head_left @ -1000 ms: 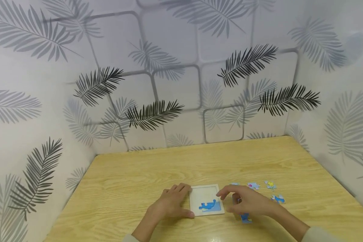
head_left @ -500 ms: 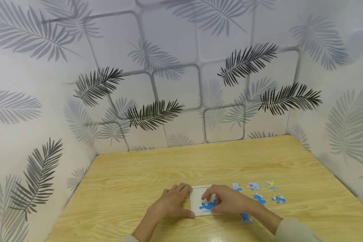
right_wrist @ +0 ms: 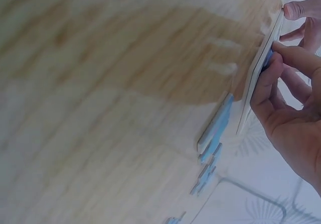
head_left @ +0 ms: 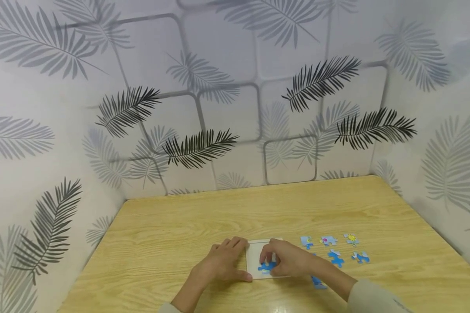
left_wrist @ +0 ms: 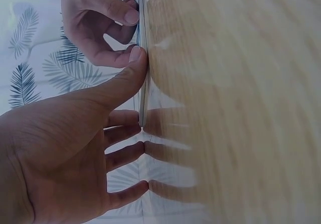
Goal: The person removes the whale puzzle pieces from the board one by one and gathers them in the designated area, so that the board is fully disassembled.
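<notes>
A shallow, pale square puzzle tray [head_left: 252, 257] lies on the table in front of me. My left hand [head_left: 221, 263] rests at its left side, thumb on the near corner and fingers spread toward the far corner; in the left wrist view the thumb [left_wrist: 131, 73] presses the tray's edge. Over the tray's right half is my right hand [head_left: 291, 260], fingers bent, thumb and index finger pinching a blue jigsaw piece [right_wrist: 268, 58] close to the tray's surface. Blue jigsaw pieces [head_left: 264, 268] show in the tray's lower part, partly hidden by the right hand.
Several loose jigsaw pieces lie right of the tray on the wooden table [head_left: 180, 234]: one with a yellow sun [head_left: 351, 238], one with a pink spiral [head_left: 329, 240], a blue one [head_left: 336, 258] and another [head_left: 361, 257]. The right forearm partly covers a near piece [head_left: 318, 282]. A leaf-patterned wall stands behind.
My right hand has moved left from beside the tray to over its right half, uncovering loose pieces, then shifted slightly further left. My left hand has stayed in place.
</notes>
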Demonstrator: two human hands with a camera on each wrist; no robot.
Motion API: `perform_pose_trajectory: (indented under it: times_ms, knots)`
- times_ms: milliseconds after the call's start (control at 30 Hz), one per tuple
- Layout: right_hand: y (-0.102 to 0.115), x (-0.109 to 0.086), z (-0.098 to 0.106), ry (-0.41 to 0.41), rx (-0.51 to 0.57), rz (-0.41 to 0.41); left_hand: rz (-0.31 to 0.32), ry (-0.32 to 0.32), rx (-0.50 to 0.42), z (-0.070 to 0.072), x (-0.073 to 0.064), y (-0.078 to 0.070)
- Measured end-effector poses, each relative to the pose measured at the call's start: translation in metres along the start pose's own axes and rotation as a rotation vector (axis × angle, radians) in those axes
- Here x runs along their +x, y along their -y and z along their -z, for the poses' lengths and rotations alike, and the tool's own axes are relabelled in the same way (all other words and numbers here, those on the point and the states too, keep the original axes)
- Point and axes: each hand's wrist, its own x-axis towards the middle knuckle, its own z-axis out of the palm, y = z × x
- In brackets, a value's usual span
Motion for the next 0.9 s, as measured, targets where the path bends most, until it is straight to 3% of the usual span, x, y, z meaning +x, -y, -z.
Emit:
perform_pose_trajectory:
  times_ms: [300,733,800,900]
  knots:
    - [0.0016,-0.0017,-0.0041,-0.013,0.104,-0.037,0.009,-0.006,-0.008,-0.0001,-0.0010,-0.0007]
    - [0.0029,-0.0017,-0.0041,-0.013,-0.161,-0.027,0.012,0.015,-0.021,-0.0010,-0.0005,-0.0012]
    - [0.0032,-0.0021,-0.0027,-0.018,-0.172,-0.028,0.018,0.015,-0.017,-0.0009,-0.0001,-0.0013]
    - [0.0027,-0.0055,0.0028,-0.038,-0.096,-0.037,0.020,0.013,-0.013,-0.0005,0.0001,-0.0014]
